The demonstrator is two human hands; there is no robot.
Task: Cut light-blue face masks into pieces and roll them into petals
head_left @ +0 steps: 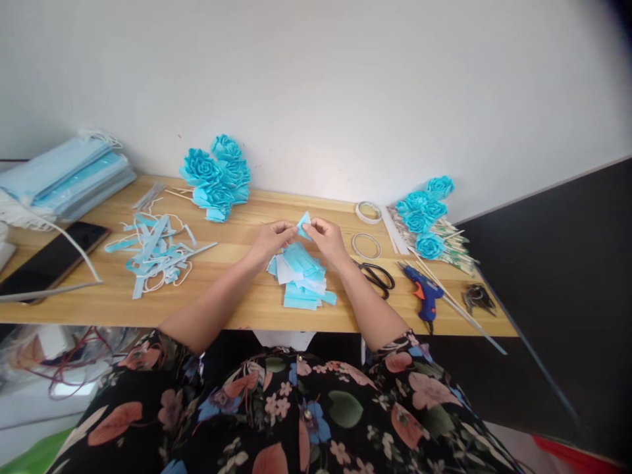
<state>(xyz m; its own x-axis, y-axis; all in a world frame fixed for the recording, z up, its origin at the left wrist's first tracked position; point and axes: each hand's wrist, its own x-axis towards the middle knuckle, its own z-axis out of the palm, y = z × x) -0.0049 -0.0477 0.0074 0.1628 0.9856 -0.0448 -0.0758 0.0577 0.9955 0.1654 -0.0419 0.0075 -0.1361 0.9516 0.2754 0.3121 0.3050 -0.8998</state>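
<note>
Between my two hands is a small blue piece of mask fabric (305, 226), folded to a point at the top. My left hand (274, 238) pinches its left side with thumb and fingers. On the other side, my right hand (324, 237) is closed on its right edge, thumb in front. Just below both hands lies a loose pile of cut blue and white fabric pieces (302, 276) on the wooden table. Black-handled scissors (378, 280) rest beside my right forearm, partly hidden by it.
Blue fabric roses (217, 174) stand at the back left, more roses (422, 210) at the right. Strap scraps (158, 250), a phone (52, 263) and stacked masks (69, 174) lie left. Tape rolls (368, 212), a blue glue gun (425, 293) and thin sticks (459, 306) lie right.
</note>
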